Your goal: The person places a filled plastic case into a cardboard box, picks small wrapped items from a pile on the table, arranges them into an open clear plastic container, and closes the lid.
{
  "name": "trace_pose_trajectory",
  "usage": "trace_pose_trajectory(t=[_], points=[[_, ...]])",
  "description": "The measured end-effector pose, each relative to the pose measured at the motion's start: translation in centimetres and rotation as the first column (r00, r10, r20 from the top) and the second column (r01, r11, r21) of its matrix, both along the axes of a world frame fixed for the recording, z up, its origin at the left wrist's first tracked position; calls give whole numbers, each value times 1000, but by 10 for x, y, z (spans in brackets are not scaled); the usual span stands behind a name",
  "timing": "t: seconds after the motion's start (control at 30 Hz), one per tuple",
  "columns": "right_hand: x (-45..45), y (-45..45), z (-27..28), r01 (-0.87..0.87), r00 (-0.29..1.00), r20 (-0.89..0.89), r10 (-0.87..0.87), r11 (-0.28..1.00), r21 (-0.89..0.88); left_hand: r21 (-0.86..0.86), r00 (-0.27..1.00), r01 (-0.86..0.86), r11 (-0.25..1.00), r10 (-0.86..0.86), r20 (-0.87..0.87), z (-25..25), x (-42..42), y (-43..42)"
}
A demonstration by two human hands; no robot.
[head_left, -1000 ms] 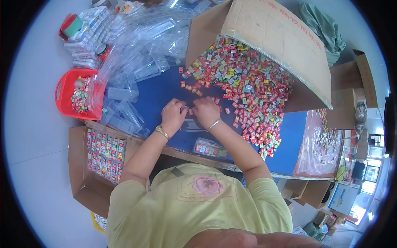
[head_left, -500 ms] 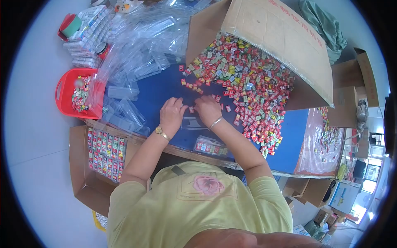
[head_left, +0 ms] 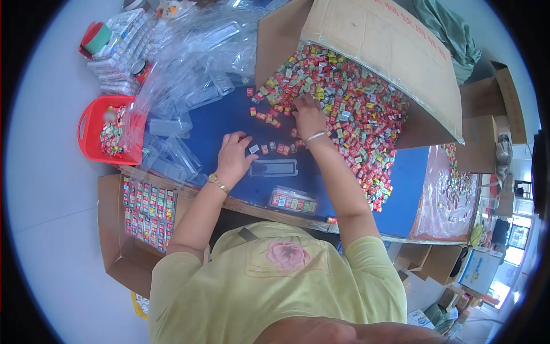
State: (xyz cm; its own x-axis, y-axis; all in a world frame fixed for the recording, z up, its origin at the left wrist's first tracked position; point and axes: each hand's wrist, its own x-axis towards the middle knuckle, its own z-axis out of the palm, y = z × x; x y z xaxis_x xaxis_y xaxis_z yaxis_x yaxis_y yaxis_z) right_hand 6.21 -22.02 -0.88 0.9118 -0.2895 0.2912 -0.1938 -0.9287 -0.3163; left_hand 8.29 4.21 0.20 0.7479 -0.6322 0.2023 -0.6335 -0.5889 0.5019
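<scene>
My left hand (head_left: 235, 157) rests on the blue table, thumb and fingers apart, beside a pale small block (head_left: 253, 149) at the left end of a short row of small blocks (head_left: 283, 149). Just below the row lies a clear plastic tray (head_left: 274, 168). My right hand (head_left: 310, 117) is at the left edge of the heap of small coloured blocks (head_left: 344, 103), its fingertips bent down among them; what they touch is too small to tell. Nearer the front edge sits a clear case (head_left: 293, 200) filled with blocks.
A large cardboard box (head_left: 384, 46) lies tipped behind the heap. Clear plastic trays (head_left: 200, 63) pile up at the back left. A red basket (head_left: 86, 135) holds more blocks. Below the table's left end stands a carton (head_left: 114, 246) with packed cases.
My right hand has moved up and right from the row to the heap. My left hand has shifted slightly left and its fingers have spread. More of the row and tray now shows.
</scene>
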Motion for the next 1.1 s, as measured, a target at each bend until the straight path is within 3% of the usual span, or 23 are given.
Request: trace_pose_trajectory(t=[0.1, 0.2, 0.37, 0.43, 0.47, 0.5, 0.57, 0.73, 0.87, 0.97, 1.1], points=[[5, -8, -2, 19, 999, 48, -15, 997, -80, -18, 998, 61, 998, -62, -32, -14, 6, 0], [2, -14, 0, -29, 996, -84, 30, 999, 22, -8, 992, 114, 993, -114, -54, -24, 8, -1], [-36, -1, 26, -20, 998, -61, 16, 998, -57, -57, 985, -4, 998, -6, -171, -13, 0, -11], [-55, 1, 33, -205, 952, -209, 225, 973, 110, -38, 976, -11, 999, 2, -220, -9, -3, -12], [-62, 3, 34, -282, 907, -263, 329, 938, 200, -38, 975, -9, 999, 0, -222, -9, -3, -12], [-68, 6, 32, -281, 907, -264, 328, 939, 200, -24, 985, 15, 1000, -19, -173, -8, -2, -12], [-80, 13, 21, -343, 900, -262, 348, 937, 66, 8, 995, 62, 998, -61, -76, -8, -1, -11], [-84, 18, 5, -340, 904, -294, 311, 939, -50, 27, 990, 132, 991, -130, -53, -10, 6, -4], [-74, 30, 6, -356, 888, -299, 350, 934, 37, 24, 976, 191, 981, -187, -107, -9, 4, 0], [-70, 44, 13, -336, 895, -294, 335, 941, 50, 33, 996, 50, 998, -48, -70, -9, -1, -2], [-57, 62, 16, -370, 901, -207, 381, 924, 93, 84, 995, 68, 994, -61, -73, -9, -5, -6]])
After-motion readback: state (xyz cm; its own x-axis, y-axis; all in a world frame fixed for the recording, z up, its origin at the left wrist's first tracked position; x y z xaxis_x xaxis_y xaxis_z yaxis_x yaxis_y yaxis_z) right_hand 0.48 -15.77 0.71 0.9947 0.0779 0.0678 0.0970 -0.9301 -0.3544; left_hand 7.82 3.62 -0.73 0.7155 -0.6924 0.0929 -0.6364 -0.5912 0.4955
